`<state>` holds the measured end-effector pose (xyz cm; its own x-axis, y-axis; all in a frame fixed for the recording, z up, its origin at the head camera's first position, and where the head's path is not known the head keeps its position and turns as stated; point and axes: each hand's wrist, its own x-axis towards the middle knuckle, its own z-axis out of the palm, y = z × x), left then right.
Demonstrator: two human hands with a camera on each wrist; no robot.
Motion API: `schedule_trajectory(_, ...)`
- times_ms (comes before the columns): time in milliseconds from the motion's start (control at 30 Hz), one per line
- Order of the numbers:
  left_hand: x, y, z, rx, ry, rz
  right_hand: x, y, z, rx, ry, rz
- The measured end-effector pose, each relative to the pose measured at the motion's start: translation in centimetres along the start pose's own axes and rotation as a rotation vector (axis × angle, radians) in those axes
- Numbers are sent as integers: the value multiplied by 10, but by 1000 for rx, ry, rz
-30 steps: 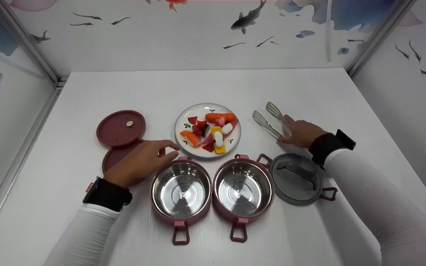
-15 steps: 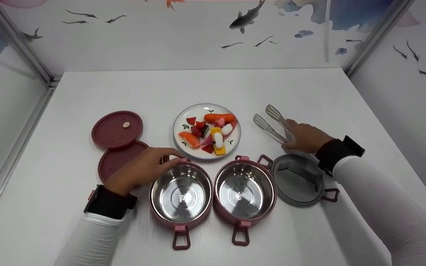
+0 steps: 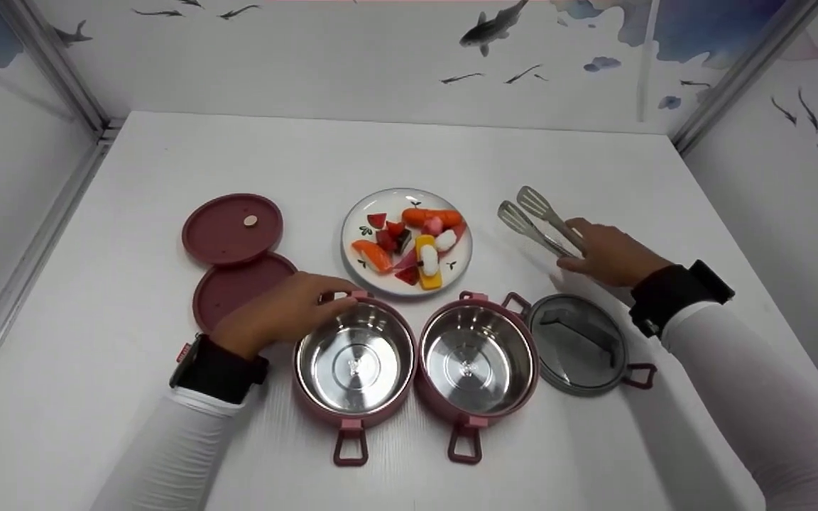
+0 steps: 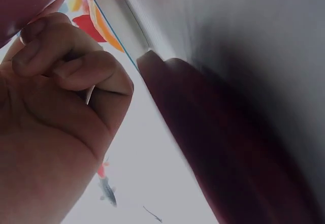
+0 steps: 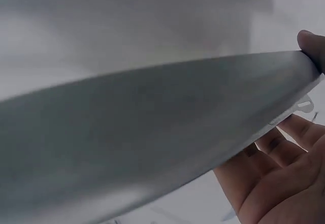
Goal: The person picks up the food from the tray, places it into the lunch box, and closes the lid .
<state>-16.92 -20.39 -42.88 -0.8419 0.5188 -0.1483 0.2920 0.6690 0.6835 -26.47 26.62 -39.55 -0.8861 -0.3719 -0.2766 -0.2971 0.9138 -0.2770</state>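
My right hand [image 3: 611, 252] holds a pair of grey-green tongs [image 3: 540, 220] between thumb and fingers, their slotted tips a little apart and pointing toward the far left. One wide arm of the tongs [image 5: 152, 127] fills much of the right wrist view. My left hand [image 3: 295, 309] grips the far side of the left pot [image 3: 356, 365], thumb at the rim near the pink far handle [image 3: 361, 294]. Curled fingers [image 4: 76, 71] show against the pot's side in the left wrist view. A white plate [image 3: 359, 277] beyond the pots carries toy food, including sushi and a carrot [image 3: 432, 217].
A second steel-lined pot [image 3: 478, 362] stands beside the first. A grey see-through lid [image 3: 579, 348] with an upright handle lies at its right. Two dark red round lids [image 3: 217, 231] overlap partly at the left. Patterned panels [image 3: 352, 71] enclose the white table.
My left hand has moved from beside the left pot onto its far rim and handle. The tongs have risen slightly in my right hand, and their tips stand closer together.
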Motion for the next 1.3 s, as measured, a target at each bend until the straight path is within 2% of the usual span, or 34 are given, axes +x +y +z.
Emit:
schedule_trajectory(167,1,-1,2,3,-2,-10,-11,-22,-10,30,50,-10)
schedule_trajectory(367,2,0,2,8,-3,-16,-30,-54,-6,27,160,-125)
schedule_trajectory(467,3,0,3,7,-12,-9,-38,-68,1,5,183,-172)
schedule_trajectory(733,2,-1,3,-13,6,3,-45,-97,9,-87,177,-218)
schedule_trajectory(900,1,-4,5,1,12,2,-44,-102,12,-112,157,-226)
schedule_trajectory(1067,1,-2,1,-7,10,-2,-41,-106,11,-114,174,-225)
schedule_trajectory(1300,1,-3,2,-11,18,-4,-39,-114,13,-124,155,-194)
